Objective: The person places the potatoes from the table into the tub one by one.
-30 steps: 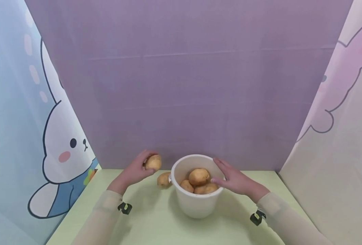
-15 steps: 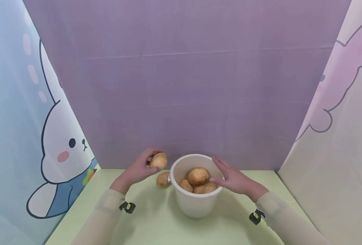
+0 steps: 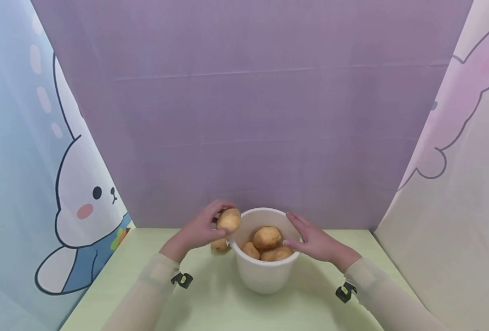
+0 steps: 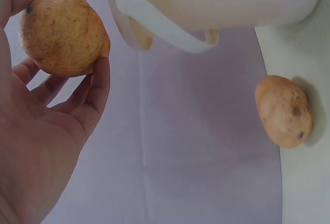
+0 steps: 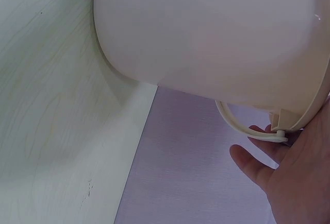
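Observation:
My left hand (image 3: 198, 230) holds a potato (image 3: 229, 220) just above the left rim of a white bucket (image 3: 262, 278). In the left wrist view, the thumb and fingers curl round this potato (image 4: 64, 31). Several potatoes (image 3: 267, 237) lie inside the bucket. My right hand (image 3: 320, 242) rests at the bucket's right rim, its fingers extended and spread, with the thumb reaching over the opening. From the right wrist, that hand (image 5: 304, 177) shows beside the bucket's handle (image 5: 242, 126). Another potato (image 3: 219, 246) lies on the table left of the bucket, partly hidden by the left hand.
The pale green table (image 3: 145, 257) meets a purple cloth backdrop (image 3: 244, 115) behind the bucket. Printed cloth walls, a rabbit panel (image 3: 83, 202) on the left and a pink-and-cream one (image 3: 455, 220) on the right, close in the sides.
My left hand has carried its potato rightward, from left of the bucket to its left rim. The right hand and the bucket have stayed nearly in place.

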Motion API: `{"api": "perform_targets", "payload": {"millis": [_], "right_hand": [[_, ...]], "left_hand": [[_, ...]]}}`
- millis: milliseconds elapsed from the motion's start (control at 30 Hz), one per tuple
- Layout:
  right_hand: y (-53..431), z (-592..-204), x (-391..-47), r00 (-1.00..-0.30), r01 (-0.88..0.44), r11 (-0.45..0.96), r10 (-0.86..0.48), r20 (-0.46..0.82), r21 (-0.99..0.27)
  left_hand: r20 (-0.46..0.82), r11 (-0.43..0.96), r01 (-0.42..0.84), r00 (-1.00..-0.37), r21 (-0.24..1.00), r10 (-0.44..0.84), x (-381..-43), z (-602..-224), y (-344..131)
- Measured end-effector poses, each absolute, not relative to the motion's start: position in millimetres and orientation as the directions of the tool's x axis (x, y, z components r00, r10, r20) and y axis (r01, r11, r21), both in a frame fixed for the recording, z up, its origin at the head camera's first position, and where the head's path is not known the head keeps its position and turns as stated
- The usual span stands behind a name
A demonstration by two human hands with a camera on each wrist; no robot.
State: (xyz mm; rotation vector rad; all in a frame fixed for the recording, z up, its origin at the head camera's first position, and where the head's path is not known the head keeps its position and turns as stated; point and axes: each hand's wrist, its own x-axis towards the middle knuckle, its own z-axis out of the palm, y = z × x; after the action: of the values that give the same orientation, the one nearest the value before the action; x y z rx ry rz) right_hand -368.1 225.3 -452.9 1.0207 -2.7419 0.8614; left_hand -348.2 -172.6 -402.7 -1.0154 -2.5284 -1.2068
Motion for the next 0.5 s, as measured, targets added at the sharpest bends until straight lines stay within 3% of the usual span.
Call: {"api": "perform_targets", "payload": {"millis": [500], "right_hand": [[227,-452,-370,-0.769,-0.63,0.611,-0.576,0.278,-0.479]], "left_hand": [[0.364,0.421,0.654,-0.726,0.628,0.584,-352,-403,-137]]}}
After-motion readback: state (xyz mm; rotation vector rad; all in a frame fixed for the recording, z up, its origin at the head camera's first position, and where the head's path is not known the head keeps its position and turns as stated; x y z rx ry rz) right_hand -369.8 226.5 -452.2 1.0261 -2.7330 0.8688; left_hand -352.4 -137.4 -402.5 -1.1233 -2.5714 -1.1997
